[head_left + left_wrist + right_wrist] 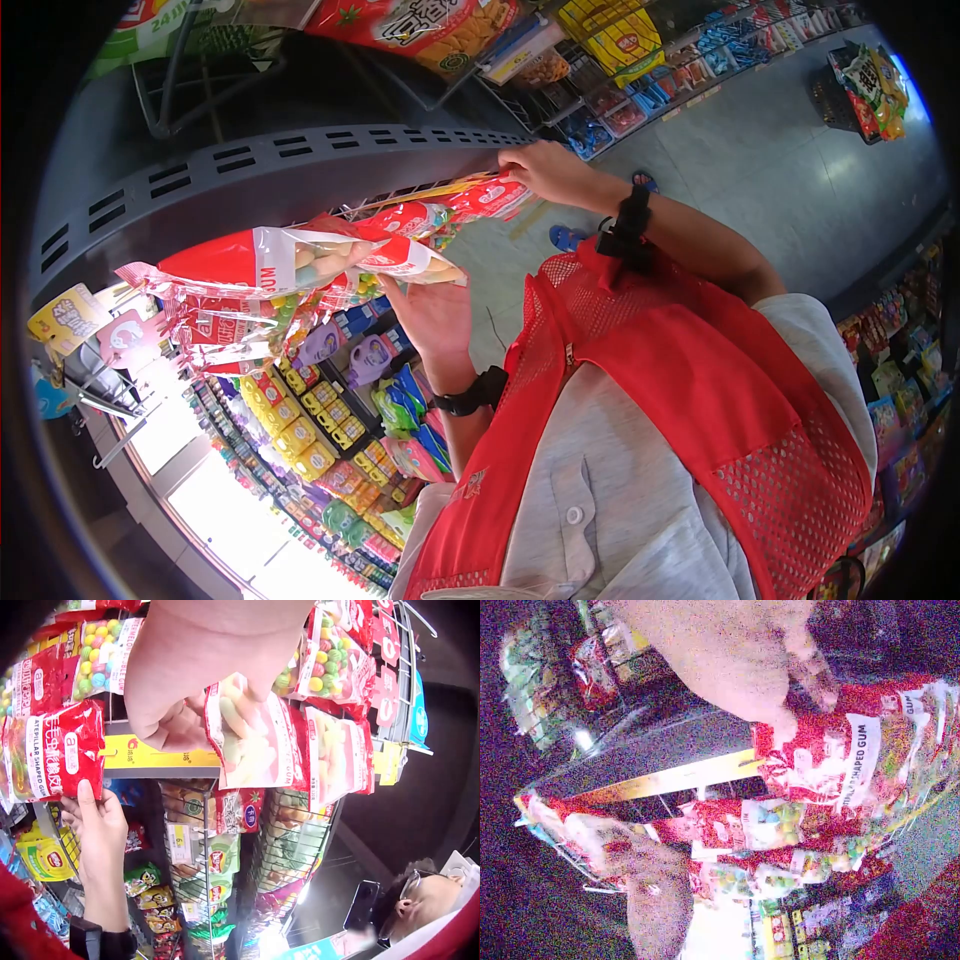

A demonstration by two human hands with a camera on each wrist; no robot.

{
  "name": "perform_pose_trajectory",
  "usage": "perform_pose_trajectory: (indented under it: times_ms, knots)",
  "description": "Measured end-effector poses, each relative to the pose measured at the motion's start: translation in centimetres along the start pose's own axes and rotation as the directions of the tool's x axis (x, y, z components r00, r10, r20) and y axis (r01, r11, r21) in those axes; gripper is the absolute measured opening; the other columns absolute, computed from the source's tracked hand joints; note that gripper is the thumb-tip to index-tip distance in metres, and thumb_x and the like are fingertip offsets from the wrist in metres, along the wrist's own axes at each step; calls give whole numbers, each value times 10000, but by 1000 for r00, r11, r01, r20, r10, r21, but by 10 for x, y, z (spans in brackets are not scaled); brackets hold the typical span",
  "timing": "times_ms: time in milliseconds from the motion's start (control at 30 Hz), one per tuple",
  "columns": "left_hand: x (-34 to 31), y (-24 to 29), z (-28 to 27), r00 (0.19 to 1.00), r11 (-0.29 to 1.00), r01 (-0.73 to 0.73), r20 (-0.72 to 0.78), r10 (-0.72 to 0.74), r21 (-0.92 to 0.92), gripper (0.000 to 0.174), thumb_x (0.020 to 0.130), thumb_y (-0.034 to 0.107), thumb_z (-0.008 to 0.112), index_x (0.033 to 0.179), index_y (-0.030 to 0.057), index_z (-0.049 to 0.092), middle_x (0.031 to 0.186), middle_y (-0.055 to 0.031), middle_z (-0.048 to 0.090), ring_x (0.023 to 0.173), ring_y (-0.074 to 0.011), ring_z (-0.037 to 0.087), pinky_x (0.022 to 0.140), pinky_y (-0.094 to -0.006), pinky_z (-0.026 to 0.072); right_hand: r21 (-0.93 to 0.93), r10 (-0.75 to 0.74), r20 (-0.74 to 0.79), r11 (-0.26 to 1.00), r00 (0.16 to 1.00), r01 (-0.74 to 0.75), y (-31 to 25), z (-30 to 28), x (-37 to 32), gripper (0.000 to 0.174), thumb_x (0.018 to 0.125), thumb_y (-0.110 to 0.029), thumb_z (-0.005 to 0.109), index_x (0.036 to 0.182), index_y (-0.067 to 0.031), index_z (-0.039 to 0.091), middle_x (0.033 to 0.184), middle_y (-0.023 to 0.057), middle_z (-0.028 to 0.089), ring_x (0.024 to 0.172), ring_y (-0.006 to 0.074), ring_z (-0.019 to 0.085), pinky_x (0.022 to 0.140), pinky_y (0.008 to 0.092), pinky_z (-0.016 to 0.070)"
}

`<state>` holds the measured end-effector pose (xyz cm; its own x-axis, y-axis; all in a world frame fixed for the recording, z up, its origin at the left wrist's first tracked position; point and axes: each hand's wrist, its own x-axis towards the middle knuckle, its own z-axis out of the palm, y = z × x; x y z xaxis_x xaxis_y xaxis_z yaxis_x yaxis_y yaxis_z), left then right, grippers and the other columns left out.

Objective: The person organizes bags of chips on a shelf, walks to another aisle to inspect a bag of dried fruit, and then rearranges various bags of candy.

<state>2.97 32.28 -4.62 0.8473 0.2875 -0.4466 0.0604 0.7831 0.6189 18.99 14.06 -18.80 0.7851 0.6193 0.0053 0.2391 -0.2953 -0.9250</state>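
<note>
My right hand (550, 172) pinches the top edge of a red caterpillar-shaped gum bag (64, 754) between thumb and fingers. This bag lies at one end of a row of candy bags along the shelf. At the other end, my left hand (214, 664) holds a clear-and-red bag of pale pink and white candies (251, 742), fingers curled at its side. In the head view the left hand (435, 315) is partly behind the bags. Bags of round coloured gumballs (97, 656) sit close by. The right wrist view is grainy, with the right hand (727, 656) large at the top.
A dark slotted shelf edge (290, 146) runs above the bags, and a yellow label strip (161, 755) lies between the hands. Wire racks (259, 847) hold more snacks. A person with a phone (362, 904) appears at lower right. A filled basket (835, 100) stands on the floor.
</note>
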Motion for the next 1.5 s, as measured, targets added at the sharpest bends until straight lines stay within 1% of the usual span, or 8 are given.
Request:
perform_pose_trajectory:
  times_ms: [67, 267, 367, 567, 767, 967, 1167, 1500]
  knots:
    - [0, 0, 0, 1000, 1000, -7, -24, 7, 5, 491, 989, 595, 535, 1238, 184, 634, 1193, -18, 697, 1092, -184, 629, 887, -386, 465, 36, 46, 39, 998, 998, -47, -8, -9, -1, 171, 942, -190, 614, 1077, -101, 668, 955, 162, 723, 877, 368, 700, 747, 480, 535]
    - [0, -1, 4, 999, 1000, -12, -35, 13, 7, 497, 988, 601, 532, 1239, 184, 634, 1206, -23, 693, 1093, -183, 627, 891, -387, 462, 155, 18, -17, 988, 1000, -15, -30, -20, -2, 176, 940, -193, 627, 1079, -94, 667, 979, 155, 723, 897, 370, 697, 761, 465, 535]
    - [0, -1, 5, 999, 1000, -9, -33, 9, 5, 498, 988, 600, 532, 1240, 183, 633, 1210, -25, 693, 1097, -185, 626, 891, -390, 462, 155, -74, -110, 984, 991, 91, -44, -23, -3, 152, 934, -135, 625, 1054, -50, 663, 945, 177, 711, 865, 339, 708, 734, 406, 540]
    - [0, -1, 6, 999, 1000, -16, -36, 16, 2, 505, 987, 600, 532, 1249, 180, 630, 1210, -27, 694, 1103, -193, 629, 898, -405, 463, 204, -211, -204, 946, 956, 253, -83, -40, -5, 146, 930, -124, 657, 1032, -18, 658, 925, 166, 698, 859, 325, 715, 724, 375, 541]
    - [1, -1, 1, 1000, 1000, 1, 1, -1, -17, 512, 986, 602, 530, 1254, 177, 625, 1206, -35, 695, 1080, -203, 633, 896, -408, 465, 266, -221, -297, 915, 929, 303, -106, -40, -4, 166, 918, -134, 689, 1010, 1, 659, 905, 160, 703, 815, 275, 733, 685, 354, 550]
    - [1, -3, 8, 998, 999, -24, -52, 22, -30, 509, 991, 603, 520, 1251, 177, 621, 1201, -36, 691, 1066, -203, 630, 882, -402, 461, 306, -94, -277, 935, 956, 181, -96, -34, -1, 169, 923, -144, 693, 987, 11, 667, 858, 159, 714, 791, 243, 736, 679, 345, 552]
    - [1, -4, 9, 998, 999, -33, -58, 31, -17, 502, 990, 601, 525, 1248, 182, 622, 1201, -33, 690, 1062, -192, 623, 889, -395, 451, 343, -55, -267, 928, 962, 148, -90, -33, -2, 184, 927, -158, 701, 997, 9, 670, 866, 161, 715, 782, 244, 729, 682, 343, 551]
    - [0, -2, 4, 1000, 1000, -2, 15, 2, -10, 498, 996, 600, 511, 1232, 180, 637, 1170, -45, 701, 1021, -195, 628, 876, -386, 455, 324, -175, -315, 904, 933, 279, -112, -37, 6, 192, 927, -190, 698, 970, -5, 673, 866, 153, 693, 790, 274, 714, 678, 361, 533]
